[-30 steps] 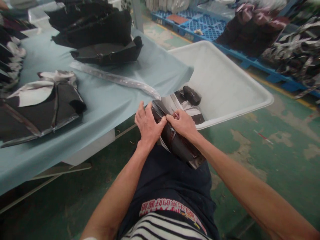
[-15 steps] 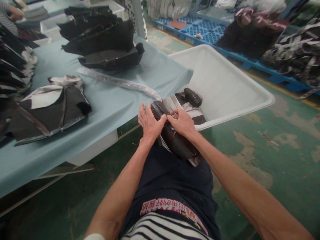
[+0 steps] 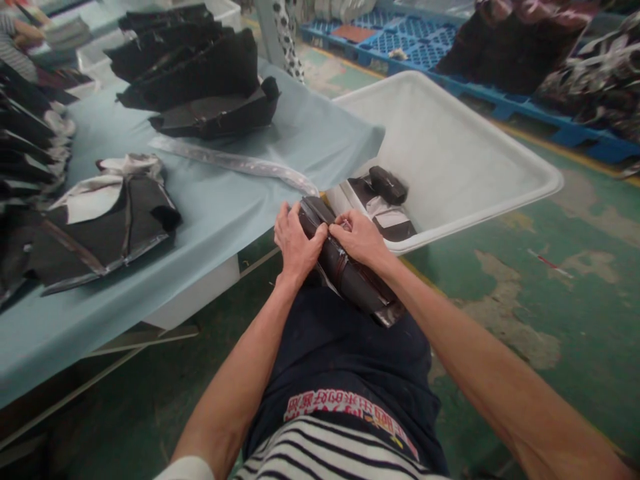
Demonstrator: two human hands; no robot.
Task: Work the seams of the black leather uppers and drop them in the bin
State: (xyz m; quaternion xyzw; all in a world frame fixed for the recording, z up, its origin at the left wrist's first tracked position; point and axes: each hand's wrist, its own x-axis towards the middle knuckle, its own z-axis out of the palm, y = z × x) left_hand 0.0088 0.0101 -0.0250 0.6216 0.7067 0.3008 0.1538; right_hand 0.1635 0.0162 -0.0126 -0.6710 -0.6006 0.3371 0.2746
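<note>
A dark, shiny bag with a seam or zipper along its top is held in front of my waist, tilted down to the right. My left hand is closed around its far left end, thumb on top. Beside that thumb, my right hand pinches the bag's upper edge; the small part between its fingertips is hidden. Just beyond the bag, folded dark and pale pieces lie in a white bin.
To the left, a table with blue cloth carries stacked black bag pieces, a partly turned-out bag and a pale strip. Blue pallets with goods stand behind the bin. A co-worker's arm shows at far left.
My view has shifted slightly. Both hands stay on the bag; my right fingertips, which met my left thumb before, are now a little apart from it.
</note>
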